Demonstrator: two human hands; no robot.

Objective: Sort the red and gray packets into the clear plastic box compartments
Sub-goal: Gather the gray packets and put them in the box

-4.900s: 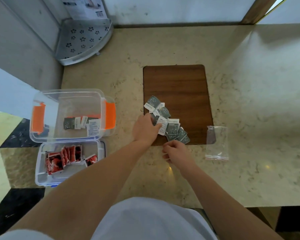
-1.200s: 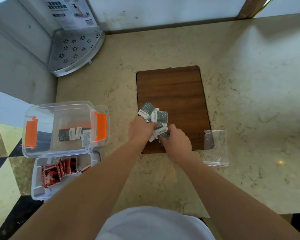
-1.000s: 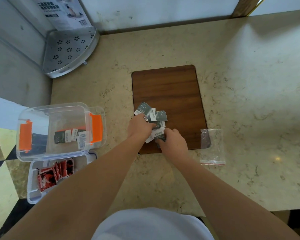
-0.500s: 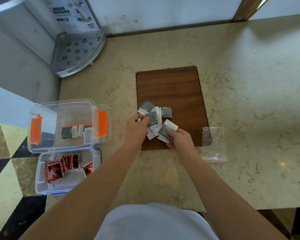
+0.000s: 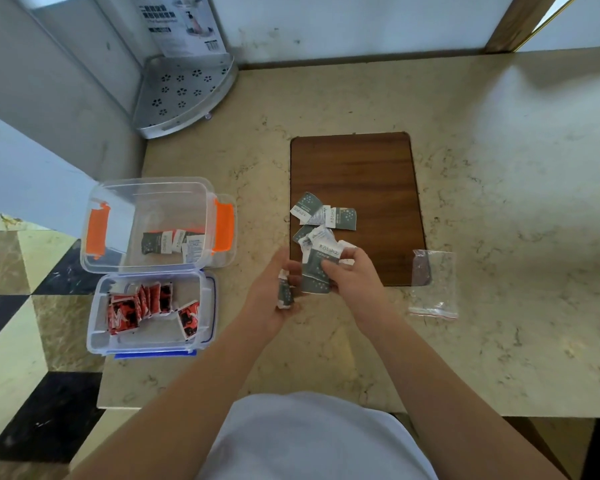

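A: Both hands have come back off the board since half a second ago; the right hand (image 5: 352,277) now lifts a fanned bunch of gray packets (image 5: 317,271) above the board's near-left corner.

B: Grip?

A: Right thumb and fingers pinched on the bunch, which stands roughly upright, long axes running away from the person, white label ends at the far side. Left hand (image 5: 274,296) is pinched on one gray packet (image 5: 284,295), seen nearly edge-on, long axis also near to far.

B: Loose ones?

A: Three or so lie flat on the board (image 5: 357,174) just beyond the hands (image 5: 324,216), overlapping, long axes mostly left to right. Count unclear where they overlap.

B: Boxes?

A: Orange box (image 5: 153,192), left of the board, holds a few gray packets (image 5: 172,242) lying flat. Small box (image 5: 153,344), touching it on the near side, holds red packets (image 5: 142,306), most standing on edge in a row, one leaning apart at the right.

B: Hidden?

A: How many packets the right hand holds cannot be told; fingers cover the lower ones. Print is too small to read. Clear bag (image 5: 433,285) lies at the board's near-right corner.
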